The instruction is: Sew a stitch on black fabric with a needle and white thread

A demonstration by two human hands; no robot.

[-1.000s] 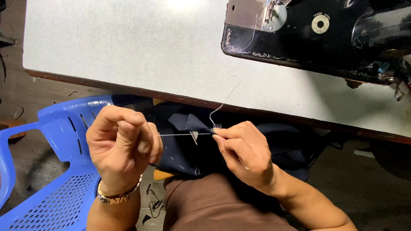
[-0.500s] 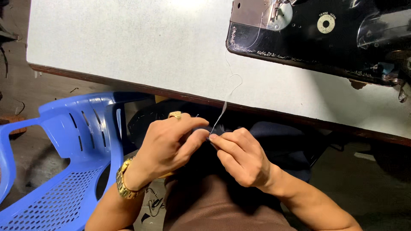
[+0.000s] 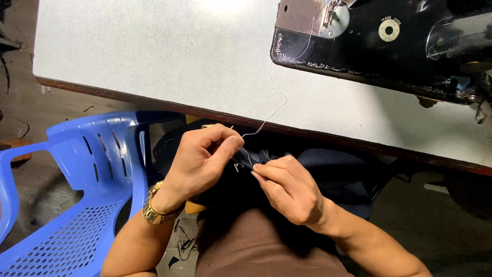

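Note:
My left hand point(image 3: 201, 161), with a gold watch on the wrist, is closed and pinches a thin white thread point(image 3: 266, 117) at the fingertips. My right hand point(image 3: 288, 189) pinches a fold of dark navy cloth point(image 3: 333, 174) lying in my lap, its fingertips almost touching those of the left. The thread curls up from between the two hands toward the table edge. Whether a needle is held is too small to tell.
A white table top point(image 3: 154, 51) with a brown front edge lies ahead. A black sewing machine point(image 3: 389, 41) stands on it at the upper right. A blue plastic chair point(image 3: 77, 184) is at my left. Thread scraps lie on the floor.
My left hand, which had pulled the thread out to the left, has come back to the right hand and now meets it at the cloth. The thread hangs slack.

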